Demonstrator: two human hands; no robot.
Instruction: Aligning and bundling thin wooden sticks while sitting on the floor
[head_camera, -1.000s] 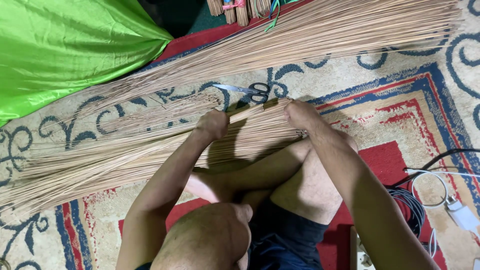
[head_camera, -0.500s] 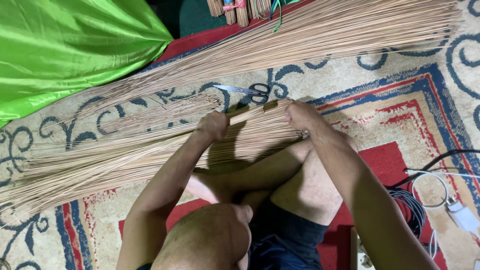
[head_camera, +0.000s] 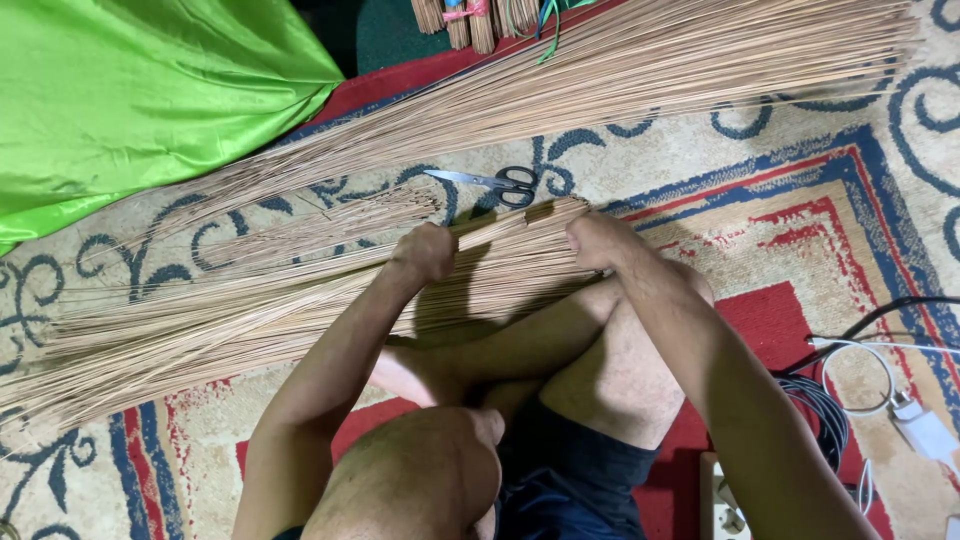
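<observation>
While the bundle of thin sticks (head_camera: 250, 310) lies across the patterned carpet (head_camera: 780, 200) in front of the crossed legs, the left hand (head_camera: 425, 252) is closed around its middle. The right hand (head_camera: 600, 240) is closed on its thick end. Scissors (head_camera: 495, 182) lie just beyond the bundle.

stick bundle (head_camera: 250, 310) cut off left, fingertips hidden

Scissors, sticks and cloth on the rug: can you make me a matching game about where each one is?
Things:
1. scissors
2. green cloth
3. stick bundle
4. white cables

Places:
A. gripped by left hand and right hand
B. top left corner
C. on the rug just beyond the hands
D. right edge, by the knee

Pairs: 1-C, 2-B, 3-A, 4-D
</observation>
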